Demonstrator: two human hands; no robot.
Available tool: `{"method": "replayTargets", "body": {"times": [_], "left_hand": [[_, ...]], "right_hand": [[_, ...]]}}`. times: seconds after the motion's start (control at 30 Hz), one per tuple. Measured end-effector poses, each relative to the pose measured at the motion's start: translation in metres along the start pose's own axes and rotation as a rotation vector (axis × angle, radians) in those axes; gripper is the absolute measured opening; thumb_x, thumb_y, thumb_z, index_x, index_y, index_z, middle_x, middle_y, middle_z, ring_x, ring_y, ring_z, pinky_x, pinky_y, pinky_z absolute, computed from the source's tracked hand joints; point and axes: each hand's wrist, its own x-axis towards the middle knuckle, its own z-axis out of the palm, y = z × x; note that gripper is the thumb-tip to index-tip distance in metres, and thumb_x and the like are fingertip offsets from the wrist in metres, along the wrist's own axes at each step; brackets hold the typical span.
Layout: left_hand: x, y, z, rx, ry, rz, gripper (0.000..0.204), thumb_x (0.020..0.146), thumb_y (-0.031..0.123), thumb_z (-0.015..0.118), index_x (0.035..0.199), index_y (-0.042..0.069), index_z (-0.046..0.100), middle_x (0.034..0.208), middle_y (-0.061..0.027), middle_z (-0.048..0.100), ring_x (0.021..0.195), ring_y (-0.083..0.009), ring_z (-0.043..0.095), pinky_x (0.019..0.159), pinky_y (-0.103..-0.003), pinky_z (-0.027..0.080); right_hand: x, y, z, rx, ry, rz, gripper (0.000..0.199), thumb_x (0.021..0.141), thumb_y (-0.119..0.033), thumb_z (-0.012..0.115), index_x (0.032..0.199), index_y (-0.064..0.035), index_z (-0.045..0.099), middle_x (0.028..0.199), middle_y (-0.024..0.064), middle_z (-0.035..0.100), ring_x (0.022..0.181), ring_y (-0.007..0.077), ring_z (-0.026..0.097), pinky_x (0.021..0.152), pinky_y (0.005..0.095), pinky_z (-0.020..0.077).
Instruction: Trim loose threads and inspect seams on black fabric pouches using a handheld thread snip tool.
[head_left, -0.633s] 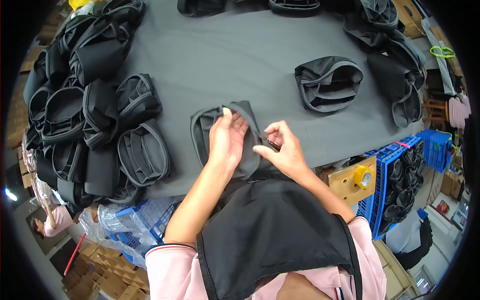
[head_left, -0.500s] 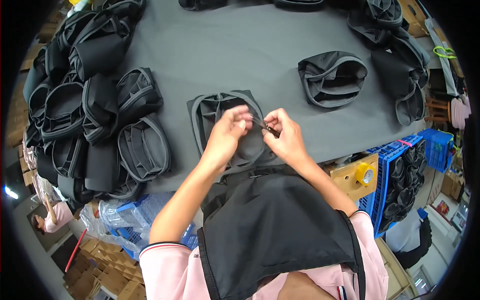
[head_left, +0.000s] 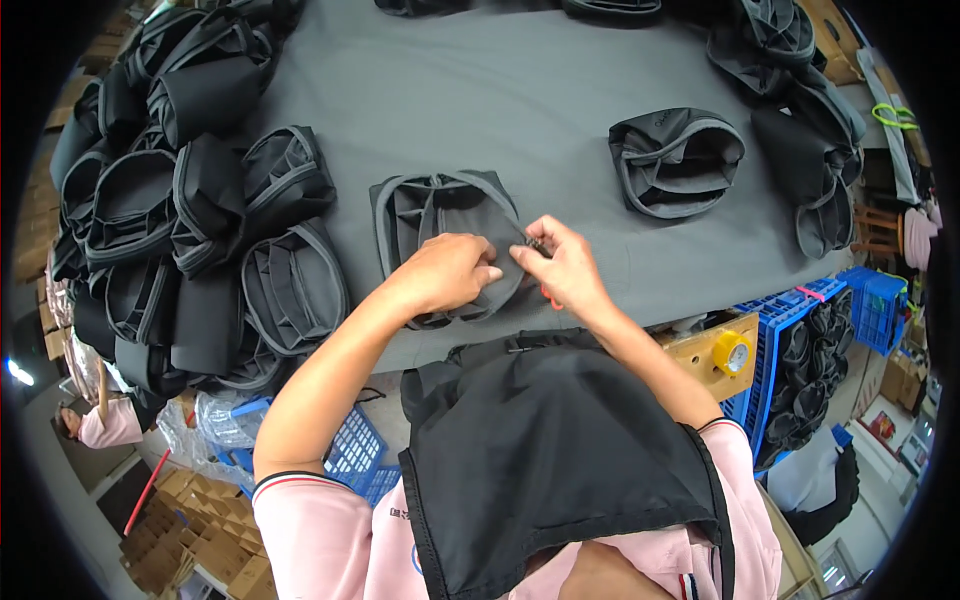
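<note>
While I cannot tell if my left grip, over the frame-centre pouch, holds anything, my right grip clasps a half-hidden tool.

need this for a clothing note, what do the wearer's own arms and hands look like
Both the left hand and the right hand are bare, with no gloves and no watch or bracelet visible. The forearms are uncovered below short, pale pink sleeves: the left sleeve ends in dark trim with a thin red stripe, and the right sleeve also has narrow trim.
</note>
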Motion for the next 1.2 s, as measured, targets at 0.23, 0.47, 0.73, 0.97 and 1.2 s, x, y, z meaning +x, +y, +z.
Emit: {"method": "replayTargets", "body": {"times": [0.23,0.47,0.73,0.97,1.2], "left_hand": [[0.011,-0.001,0.026,-0.704,0.035,-0.203,0.051,0.073,0.047,0.07,0.076,-0.001,0.054,0.069,-0.0098,0.06,0.065,-0.017,0.061,0.06,-0.03,0.048],[0.024,0.0,0.045,-0.664,0.266,-0.331,0.038,0.07,0.03,0.074,0.069,0.0,0.051,0.063,-0.0094,0.056,0.051,-0.0152,0.055,0.052,-0.029,0.045],[0.025,-0.012,0.058,-0.905,0.495,-0.288,0.035,0.069,0.024,0.074,0.07,-0.002,0.051,0.062,-0.0036,0.051,0.055,-0.0088,0.046,0.048,-0.025,0.041],[0.021,-0.008,0.052,-0.975,0.459,-0.287,0.034,0.07,0.023,0.074,0.07,-0.002,0.052,0.064,-0.0021,0.05,0.057,-0.008,0.044,0.047,-0.025,0.039],[0.02,-0.003,0.049,-1.025,0.431,-0.303,0.029,0.073,0.019,0.074,0.068,0.007,0.048,0.062,0.0027,0.046,0.053,-0.005,0.042,0.046,-0.021,0.037]], "right_hand": [[0.029,-0.046,-0.006,-0.378,-0.087,-0.254,0.027,0.074,-0.021,0.065,0.09,0.0012,0.064,0.067,0.0145,0.062,0.059,0.0201,0.057,0.058,0.0318,0.0459],[0.023,-0.041,-0.018,-0.33,0.014,-0.275,0.021,0.082,-0.018,0.061,0.093,-0.001,0.066,0.068,0.0109,0.063,0.057,0.0151,0.055,0.057,0.0306,0.0446],[-0.048,-0.018,-0.032,-0.392,0.013,-0.166,0.025,0.081,-0.021,0.064,0.1,-0.0054,0.059,0.076,0.0104,0.063,0.071,0.0191,0.063,0.07,0.0316,0.0489],[-0.044,-0.013,-0.03,-0.188,-0.117,-0.025,0.026,0.079,-0.022,0.066,0.098,-0.007,0.058,0.087,0.0123,0.065,0.08,0.022,0.064,0.07,0.0317,0.0487],[-0.04,-0.022,-0.026,-0.467,-0.051,-0.292,0.021,0.077,-0.017,0.065,0.094,-0.0066,0.059,0.081,0.0079,0.065,0.068,0.024,0.063,0.061,0.0333,0.0473]]}}
